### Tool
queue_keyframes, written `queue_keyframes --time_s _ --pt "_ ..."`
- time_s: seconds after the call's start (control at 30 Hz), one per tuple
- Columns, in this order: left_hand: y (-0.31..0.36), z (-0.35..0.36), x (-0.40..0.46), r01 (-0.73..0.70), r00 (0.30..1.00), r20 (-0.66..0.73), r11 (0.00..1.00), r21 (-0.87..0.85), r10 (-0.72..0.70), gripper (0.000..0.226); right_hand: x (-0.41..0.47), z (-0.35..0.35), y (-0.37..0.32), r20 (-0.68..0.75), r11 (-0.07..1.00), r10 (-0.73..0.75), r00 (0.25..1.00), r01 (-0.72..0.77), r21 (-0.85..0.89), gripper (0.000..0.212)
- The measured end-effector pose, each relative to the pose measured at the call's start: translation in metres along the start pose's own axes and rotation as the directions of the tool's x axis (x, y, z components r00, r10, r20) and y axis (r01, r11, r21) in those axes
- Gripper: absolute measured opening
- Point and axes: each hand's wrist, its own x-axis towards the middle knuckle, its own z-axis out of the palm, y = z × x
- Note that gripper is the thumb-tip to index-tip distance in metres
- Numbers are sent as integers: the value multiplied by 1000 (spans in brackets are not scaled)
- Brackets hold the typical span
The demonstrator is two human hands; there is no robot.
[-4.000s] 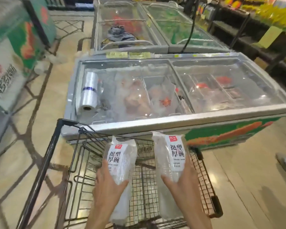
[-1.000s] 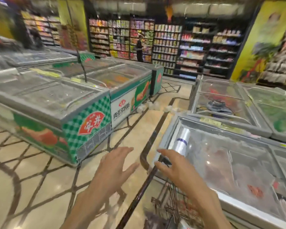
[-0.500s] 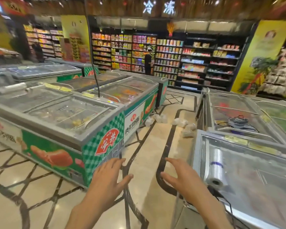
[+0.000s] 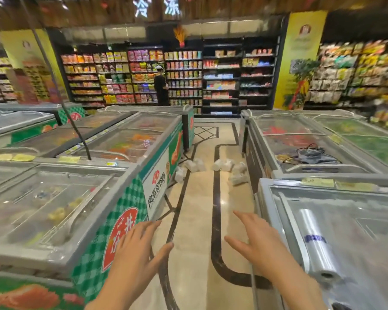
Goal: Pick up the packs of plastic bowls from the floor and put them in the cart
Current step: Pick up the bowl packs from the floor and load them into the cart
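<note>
Head view: we held our left hand and right hand out with fingers spread, grasping nothing, above the floor between chest freezers. Farther down the aisle, packs of plastic bowls lay scattered on the tiles.

Glossy floor, glass freezer lids

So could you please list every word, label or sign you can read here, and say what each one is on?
"冷冻": lit sign on the ceiling fascia above the back shelves.
"安井": red round logo on the left chest freezer's green-checked end.
"肉多多" then blurred characters: white panel on that freezer's side.
Too blurred to read: blue print on the plastic bag roll, yellow price tags, shelf goods.
</note>
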Motion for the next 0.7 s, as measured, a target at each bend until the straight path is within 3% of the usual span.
queue_keyframes --time_s 0.27,0.7 --pt "-51 16 186 -6 1000 14 1000 -29 7 76 175 25 -10 6 999 39 999 -39 -33 75" --pt "-127 118 550 -31 999 22 994 -109 34 75 519 79 29 53 990 92 994 -86 -109 76"
